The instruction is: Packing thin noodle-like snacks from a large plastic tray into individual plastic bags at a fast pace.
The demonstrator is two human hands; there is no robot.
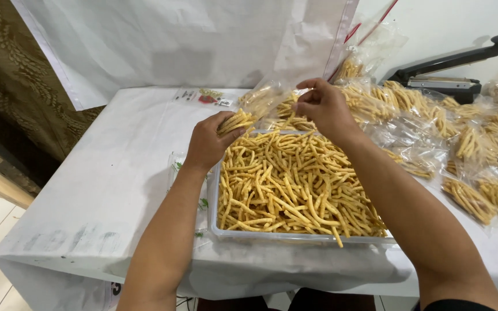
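A clear plastic bag (269, 98) hangs pinched in the right hand (324, 106). Filled clear bags (479, 196) lie right of the hands. Small red-green labels (203, 96) lie beyond the left hand (208, 141).

snack sticks (295, 184) in tray (295, 237) on table (99, 190) | filled bags (468, 144) right of tray | sealer (445, 72) behind bags

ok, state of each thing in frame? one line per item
left hand: closed on a bunch of snack sticks
right hand: pinching the clear bag open
clear bag: partly filled
tray: full of sticks
heat sealer: arm raised
filled bags: lying on table
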